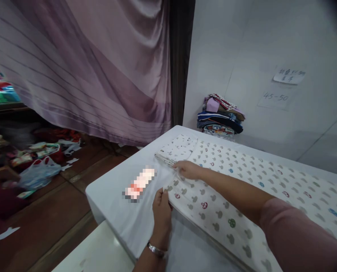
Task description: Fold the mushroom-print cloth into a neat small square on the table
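Observation:
A long piece of white fabric (214, 206) printed with grey, red, green and blue mushrooms lies folded in layers over a white table (112, 185). My left hand (161, 206), a metal bracelet at its wrist, pinches the near corner of this fabric. Farther along the same end edge, my right hand (187, 170) is closed on the cloth, its fingertips partly hidden in the folds. Just beyond it lies a white fabric section (178, 146) with small dark prints, its layered edge facing left.
A pixelated, bright oblong object (140, 185) lies on the table left of my hands. Behind stands a stack of folded cloths (221, 115) by the white wall (250, 45). A purple curtain (114, 75) hangs at the left, above a floor with a plastic bag (40, 172) and scraps.

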The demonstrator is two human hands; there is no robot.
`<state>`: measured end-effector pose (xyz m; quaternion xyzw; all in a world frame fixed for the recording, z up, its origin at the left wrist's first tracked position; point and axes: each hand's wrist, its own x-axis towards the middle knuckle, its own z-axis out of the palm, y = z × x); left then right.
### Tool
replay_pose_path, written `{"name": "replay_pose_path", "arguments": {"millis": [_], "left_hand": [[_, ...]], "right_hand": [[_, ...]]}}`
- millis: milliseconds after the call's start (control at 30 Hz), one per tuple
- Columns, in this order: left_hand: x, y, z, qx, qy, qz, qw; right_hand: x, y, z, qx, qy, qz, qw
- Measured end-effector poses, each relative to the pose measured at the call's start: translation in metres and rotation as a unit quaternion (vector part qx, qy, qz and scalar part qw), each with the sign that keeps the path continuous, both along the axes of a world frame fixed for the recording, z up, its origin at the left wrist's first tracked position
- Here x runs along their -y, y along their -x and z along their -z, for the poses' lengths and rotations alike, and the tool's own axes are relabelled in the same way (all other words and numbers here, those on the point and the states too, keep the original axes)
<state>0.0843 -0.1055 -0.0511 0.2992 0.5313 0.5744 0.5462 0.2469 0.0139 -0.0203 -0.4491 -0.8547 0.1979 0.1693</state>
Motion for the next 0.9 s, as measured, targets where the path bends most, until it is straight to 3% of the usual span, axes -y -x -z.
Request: {"name": "replay_pose_path", "arguments": {"millis": [100, 167, 233, 367, 533, 900], "left_hand": [[0.001, 0.0, -0.003, -0.007, 0.0, 0.01, 1.0], [0.002, 0.0, -0.006, -0.004, 0.001, 0.01, 1.0], [0.003, 0.0, -0.007, 0.002, 0.006, 0.012, 1.0], [0.004, 0.0, -0.005, 0.009, 0.014, 0.011, 1.0], [0.002, 0.0, 0.004, 0.009, 0.022, 0.017, 1.0], [-0.002, 0.003, 0.004, 0.003, 0.036, 0.006, 0.999]], "right_hand": [[-0.02, -0.033, -0.004, 0.021, -0.058, 0.135, 0.989], [-0.034, -0.057, -0.003, 0.066, -0.079, 0.242, 0.965], [-0.045, -0.078, 0.003, 0.103, -0.075, 0.302, 0.945], [-0.062, -0.097, 0.022, 0.144, -0.056, 0.315, 0.936], [-0.076, -0.084, 0.039, 0.172, -0.049, 0.313, 0.933], [-0.061, -0.071, 0.028, 0.144, -0.043, 0.326, 0.933]]}}
